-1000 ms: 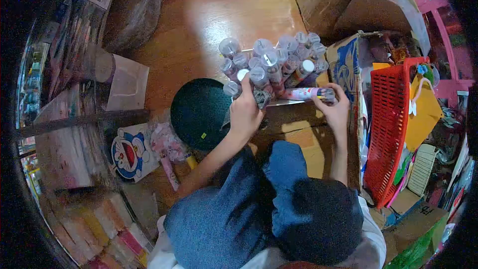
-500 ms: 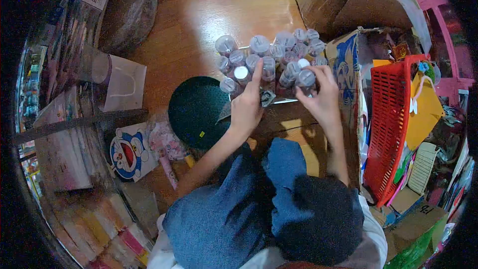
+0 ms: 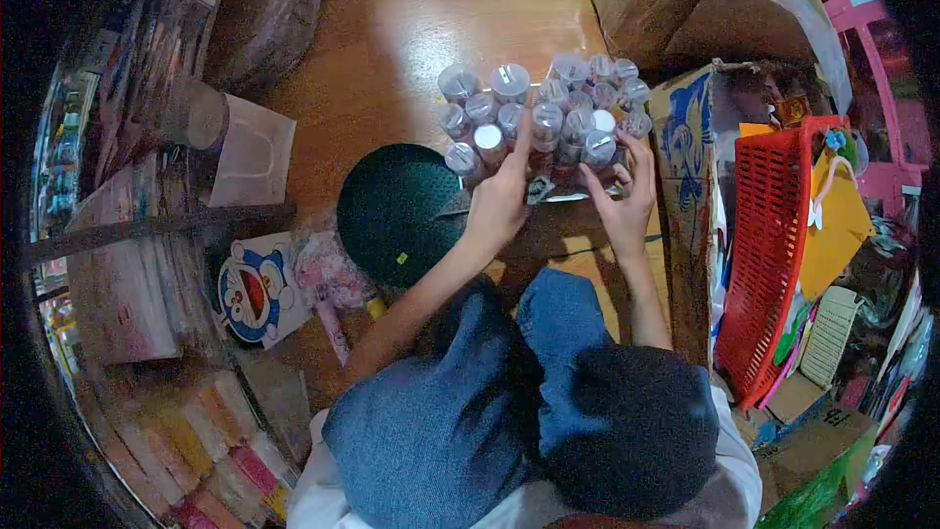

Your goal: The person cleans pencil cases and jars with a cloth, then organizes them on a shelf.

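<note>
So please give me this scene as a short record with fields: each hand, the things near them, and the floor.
left hand: rests on the near side of the tubes, one finger stretched up between the caps
right hand: open, fingers against the right side of the tubes
tubes: a tight cluster standing upright, grey caps up
disc: dark green, round, left of the left hand
basket: red, right of the right hand
box: cardboard, between tubes and basket
floor: glossy wood

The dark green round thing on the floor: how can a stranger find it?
Start at the wooden floor, then the cluster of clear tubes. The green disc lies just left of the left hand, the only dark, flat, dotted round thing there.
</note>
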A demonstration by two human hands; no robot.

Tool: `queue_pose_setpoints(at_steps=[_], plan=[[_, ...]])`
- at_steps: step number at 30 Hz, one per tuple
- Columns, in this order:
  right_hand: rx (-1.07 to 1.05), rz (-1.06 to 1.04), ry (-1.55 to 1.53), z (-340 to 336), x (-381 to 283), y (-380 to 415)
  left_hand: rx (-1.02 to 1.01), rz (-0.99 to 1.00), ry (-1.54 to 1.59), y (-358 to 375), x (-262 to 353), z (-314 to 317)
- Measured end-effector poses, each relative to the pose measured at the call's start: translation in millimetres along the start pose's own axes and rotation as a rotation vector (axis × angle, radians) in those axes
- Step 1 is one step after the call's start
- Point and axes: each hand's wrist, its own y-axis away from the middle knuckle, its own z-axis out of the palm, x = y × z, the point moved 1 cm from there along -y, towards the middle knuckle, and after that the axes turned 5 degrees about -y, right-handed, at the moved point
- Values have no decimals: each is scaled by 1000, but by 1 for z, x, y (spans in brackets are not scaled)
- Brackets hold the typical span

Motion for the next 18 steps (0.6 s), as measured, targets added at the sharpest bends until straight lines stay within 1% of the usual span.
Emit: queue_pose_setpoints(at_steps=[1, 2, 3, 4, 5, 7, 8, 9, 11, 12, 13, 14, 15, 17, 18], plan=[[13, -20, -19, 0, -3, 1, 3, -6, -5, 8, -2, 3], [29, 7, 59, -3, -6, 3, 62, 9, 36, 21, -5, 7], [82, 6, -10, -3, 4, 5, 122, 24, 73, 34, -6, 7], [168, 81, -122, -3, 8, 8, 163, 130, 101, 48, -2, 1], [254, 160, -232, -4, 12, 12, 169, 217, 189, 62, -8, 3], [244, 89, -224, -10, 22, 1, 83, 251, 195, 93, -30, -3], [204, 51, -137, -13, 33, -1, 72, 125, 280, 108, -44, -7], [161, -4, 115, -15, 23, -7, 64, -6, 363, 125, -59, -7], [152, -19, 23, -12, 17, -9, 256, -412, 343, 148, -75, -16], [156, -83, 112, -15, 24, -7, 416, -303, 31, 149, -57, -48], [162, -157, 198, -15, 27, -9, 512, -394, 23, 159, -58, -61], [147, -104, 131, -15, 28, -5, 566, -447, 10, 173, -65, -71], [172, -49, -50, -12, 25, 0, 621, -500, -1, 188, -72, -80], [223, 28, -62, -17, 24, 14, 727, -688, -134, 228, -106, -99], [236, -29, 37, -21, 20, 18, 589, -904, -149, 240, -113, -113]])
